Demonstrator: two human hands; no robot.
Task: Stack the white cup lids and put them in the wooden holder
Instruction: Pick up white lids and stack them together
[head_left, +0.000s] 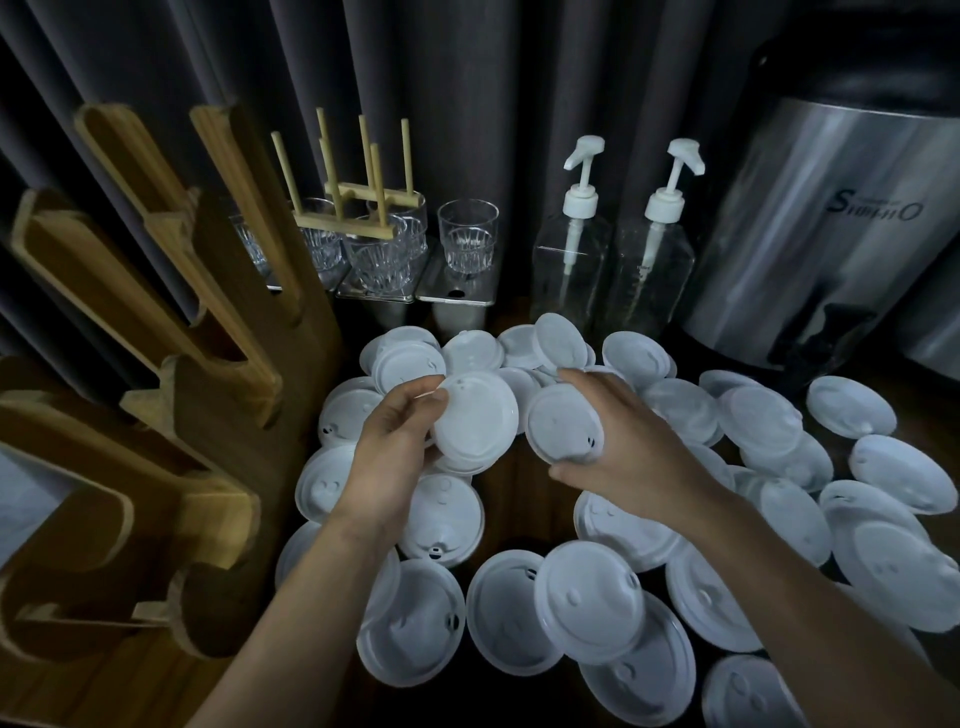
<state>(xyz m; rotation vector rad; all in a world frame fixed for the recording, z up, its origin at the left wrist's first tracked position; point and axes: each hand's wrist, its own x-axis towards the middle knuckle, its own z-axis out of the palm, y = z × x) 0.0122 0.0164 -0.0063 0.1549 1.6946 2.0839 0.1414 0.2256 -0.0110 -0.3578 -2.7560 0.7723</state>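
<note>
Several white cup lids (592, 608) lie scattered and overlapping across the dark table. My left hand (387, 447) grips a small stack of white lids (475, 421) by its left edge, held above the pile. Beside it, my right hand (623, 441) holds a single white lid (558, 426), fingers over its far edge and thumb under its near edge. The two held lids sit side by side, almost touching. The wooden holder (171, 395) with tall slotted uprights stands at the left, its slots showing no lids.
Clear drinking glasses (465, 239) and a small wooden peg rack (358, 202) stand at the back. Two clear pump bottles (613, 244) are behind the lids. A large steel drink dispenser (826, 228) fills the back right. Dark curtains hang behind.
</note>
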